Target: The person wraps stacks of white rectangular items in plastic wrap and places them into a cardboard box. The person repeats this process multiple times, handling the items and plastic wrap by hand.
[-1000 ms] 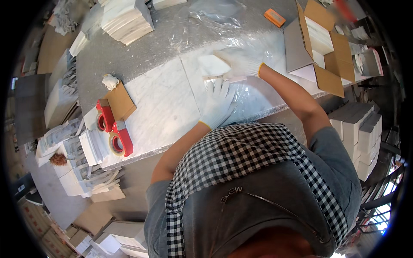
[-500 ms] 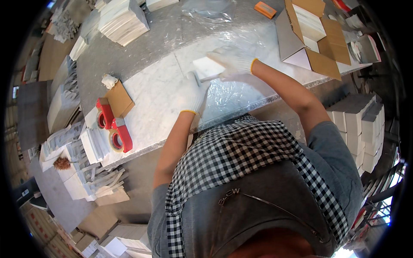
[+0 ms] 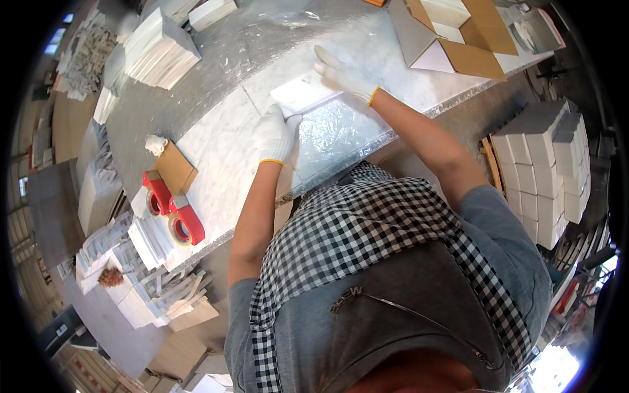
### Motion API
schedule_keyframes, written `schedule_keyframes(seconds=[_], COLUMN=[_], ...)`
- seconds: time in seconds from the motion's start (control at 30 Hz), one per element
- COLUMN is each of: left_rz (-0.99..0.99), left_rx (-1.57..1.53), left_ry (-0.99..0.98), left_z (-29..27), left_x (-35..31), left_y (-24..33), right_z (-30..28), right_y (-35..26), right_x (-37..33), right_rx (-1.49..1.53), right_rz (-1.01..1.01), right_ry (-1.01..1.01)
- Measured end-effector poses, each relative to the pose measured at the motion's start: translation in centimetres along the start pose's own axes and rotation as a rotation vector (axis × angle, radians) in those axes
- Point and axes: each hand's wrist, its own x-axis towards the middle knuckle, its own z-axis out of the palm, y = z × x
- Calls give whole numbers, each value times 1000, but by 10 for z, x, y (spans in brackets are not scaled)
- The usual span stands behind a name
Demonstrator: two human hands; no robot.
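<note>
A flat white rectangular slab (image 3: 303, 95), stone- or tile-like, lies on the marble-topped table over a sheet of clear plastic film (image 3: 334, 134). My left hand (image 3: 272, 136), in a white knit glove with a yellow cuff, grips the slab's near-left corner, its thumb along the near side. At the slab's right end is my right hand (image 3: 347, 80), gloved the same way. Its fingers are stretched out and apart, and they hold nothing; whether the palm touches the slab, I cannot tell.
An open cardboard box (image 3: 452, 49) stands at the far right. Two red tape dispensers (image 3: 171, 208) lie at the left beside a cardboard piece (image 3: 175, 167). White slabs are stacked (image 3: 160, 49) at the far left. Wrapped white blocks (image 3: 540, 167) are piled off the table's right side.
My right hand has loosened from the slab, its fingers now spread. The slab has come down flatter, its broad face showing more. The whole view has shifted slightly.
</note>
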Motion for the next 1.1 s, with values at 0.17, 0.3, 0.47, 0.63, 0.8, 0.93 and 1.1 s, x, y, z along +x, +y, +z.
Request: schedule_keyframes(seconds=[0.17,0.3,0.47,0.63,0.8,0.93,1.1], left_rz=[-11,-232,207,382,437,404,393], left_rx=[33,-84,127,432,297,309,294], left_ry=[19,2,252,55,-112,-168,-154], left_z=[5,-4,-17,-44,-25,-28,-27], left_x=[0,-12,-4,22,55,62,64], left_y=[4,8,16,55,49,55,55], right_z=[-13,-43,-55,4,49,56,28], right_y=[22,7,51,75,97,103,72], right_x=[-16,-77,-172,-211,-210,-214,-225], right_rx=[141,136,-146,417,1032,805,677], right_rz=[13,97,615,386,409,577,513], right_ry=[253,-137,-710,-132,-161,-117,-177])
